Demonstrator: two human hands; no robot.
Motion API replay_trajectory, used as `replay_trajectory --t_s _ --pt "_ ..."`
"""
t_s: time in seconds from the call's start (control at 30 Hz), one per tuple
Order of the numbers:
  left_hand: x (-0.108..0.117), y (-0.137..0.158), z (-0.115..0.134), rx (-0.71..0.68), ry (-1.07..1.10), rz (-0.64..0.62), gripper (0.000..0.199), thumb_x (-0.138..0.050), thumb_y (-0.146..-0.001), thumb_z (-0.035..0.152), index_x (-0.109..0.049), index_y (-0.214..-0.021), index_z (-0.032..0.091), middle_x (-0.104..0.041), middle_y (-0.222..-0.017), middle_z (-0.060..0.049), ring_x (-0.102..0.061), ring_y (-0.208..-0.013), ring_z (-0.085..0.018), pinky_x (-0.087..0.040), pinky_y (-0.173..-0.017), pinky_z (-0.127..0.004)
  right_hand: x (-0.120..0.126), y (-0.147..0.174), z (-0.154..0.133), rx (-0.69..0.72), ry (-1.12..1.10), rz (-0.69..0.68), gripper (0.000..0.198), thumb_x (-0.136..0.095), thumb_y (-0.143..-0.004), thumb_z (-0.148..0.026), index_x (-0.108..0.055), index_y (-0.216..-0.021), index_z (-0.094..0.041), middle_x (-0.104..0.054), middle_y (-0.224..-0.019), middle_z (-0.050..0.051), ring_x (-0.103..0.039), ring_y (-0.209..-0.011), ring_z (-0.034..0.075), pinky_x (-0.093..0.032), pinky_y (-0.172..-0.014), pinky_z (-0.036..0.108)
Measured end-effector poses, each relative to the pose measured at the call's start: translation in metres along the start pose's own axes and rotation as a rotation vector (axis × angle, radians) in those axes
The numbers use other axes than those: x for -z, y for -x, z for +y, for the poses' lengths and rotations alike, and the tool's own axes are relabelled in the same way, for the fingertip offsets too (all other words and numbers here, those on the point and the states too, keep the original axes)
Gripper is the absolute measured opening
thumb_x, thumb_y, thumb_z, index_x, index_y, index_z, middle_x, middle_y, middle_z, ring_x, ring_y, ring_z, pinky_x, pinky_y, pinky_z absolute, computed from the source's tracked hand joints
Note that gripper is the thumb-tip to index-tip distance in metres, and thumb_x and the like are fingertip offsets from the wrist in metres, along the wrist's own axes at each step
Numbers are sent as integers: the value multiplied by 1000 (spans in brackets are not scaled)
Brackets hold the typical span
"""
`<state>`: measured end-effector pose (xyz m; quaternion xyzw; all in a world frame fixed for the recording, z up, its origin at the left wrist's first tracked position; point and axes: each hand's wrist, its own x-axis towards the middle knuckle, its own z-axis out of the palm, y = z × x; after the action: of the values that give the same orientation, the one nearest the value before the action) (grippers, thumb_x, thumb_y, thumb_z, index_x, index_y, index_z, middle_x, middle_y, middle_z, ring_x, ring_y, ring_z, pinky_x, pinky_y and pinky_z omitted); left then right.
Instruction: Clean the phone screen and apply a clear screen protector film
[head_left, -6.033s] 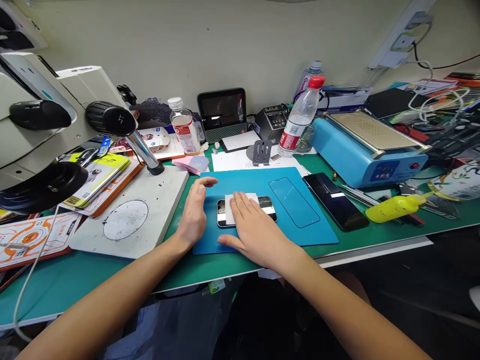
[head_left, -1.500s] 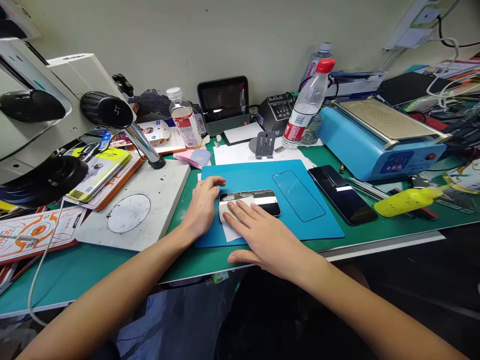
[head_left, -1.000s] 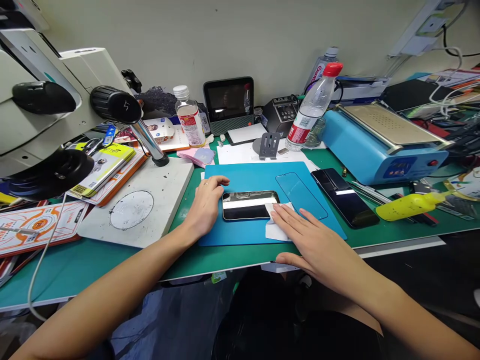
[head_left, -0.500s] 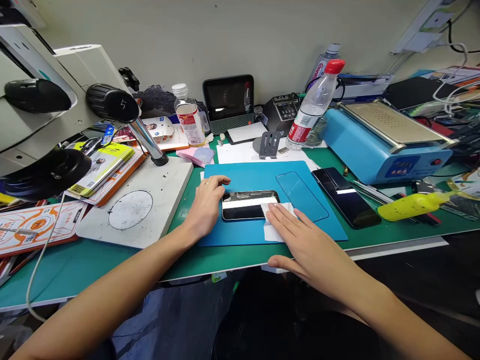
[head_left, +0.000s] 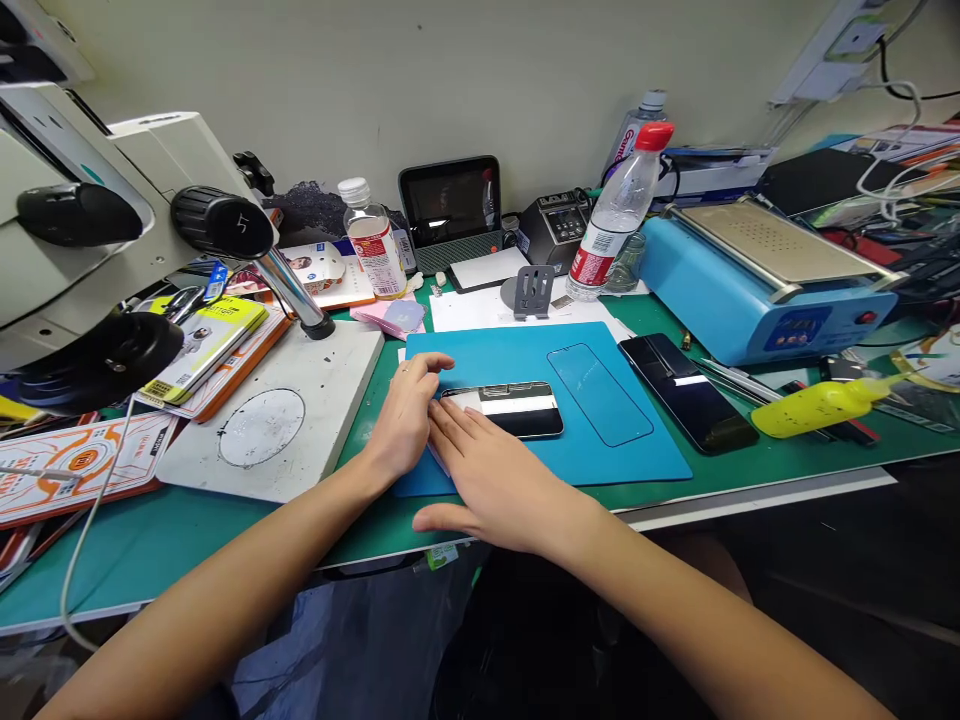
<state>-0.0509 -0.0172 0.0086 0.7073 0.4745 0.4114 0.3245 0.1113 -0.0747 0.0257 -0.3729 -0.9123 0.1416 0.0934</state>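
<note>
A smartphone (head_left: 517, 412) lies flat, screen up, across a blue mat (head_left: 495, 353). My left hand (head_left: 409, 412) holds it steady at its left end, fingers bent around the upper left corner. Flat over the left part of the screen lies my right hand (head_left: 495, 470), its fingers together and its thumb stretched out towards me. Under those fingers is a white wipe (head_left: 441, 462), now almost wholly hidden. To the right of the phone, a clear screen protector with a black border (head_left: 600, 393) rests on the mat.
A second dark phone (head_left: 690, 395) and a yellow squeeze bottle (head_left: 817, 408) lie to the right, below a blue heating plate (head_left: 757, 285). On the left stands a microscope on a white base (head_left: 337, 400). Bottles and a small phone stand (head_left: 534, 290) are at the back.
My right hand has slid left across the phone with the wipe, from its right end to its left end. The left hand stays at the phone's left end.
</note>
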Motion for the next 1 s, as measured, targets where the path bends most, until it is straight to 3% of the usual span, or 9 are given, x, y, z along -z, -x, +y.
replay_trajectory --t_s 0.23,0.47,0.6,0.8,1.0 --pt "0 1 -1 -14 22 36 37 -30 -102 36 -61 -116 21 -67 -122 -10 -58 -121 -26 -43 -113 -48 6 -12 20 -63 -6 -16 103 -36 -96 -77 -29 -160 4 -25 -168 27 -21 -159 38 -22 -129 55" --pt "2 2 4 -18 -18 17 38 -27 -104 34 -61 -113 21 -68 -122 -10 -58 -121 -26 -40 -114 -49 15 15 38 -252 66 -34 106 -32 -95 -80 -28 -161 3 -17 -170 26 -14 -160 37 -21 -129 57" --pt "3 2 5 -8 -40 9 38 -27 -104 34 -62 -114 22 -68 -123 -9 -57 -123 -26 -41 -113 -48 17 32 44 -309 87 3 106 -35 -95 -79 -30 -160 3 -23 -169 28 -16 -159 38 -24 -127 59" --pt "2 2 6 -10 -51 5 40 -26 -103 35 -62 -115 22 -68 -123 -9 -58 -123 -27 -41 -112 -48 9 49 34 -366 142 51 106 -37 -94 -79 -32 -159 5 -25 -167 31 -20 -158 40 -27 -127 59" --pt "-1 2 6 -8 -62 -13 40 -26 -103 34 -62 -115 23 -68 -122 -9 -59 -122 -26 -42 -112 -48 1 54 13 -315 158 76 103 -39 -95 -77 -35 -158 5 -29 -166 32 -27 -156 42 -33 -123 60"
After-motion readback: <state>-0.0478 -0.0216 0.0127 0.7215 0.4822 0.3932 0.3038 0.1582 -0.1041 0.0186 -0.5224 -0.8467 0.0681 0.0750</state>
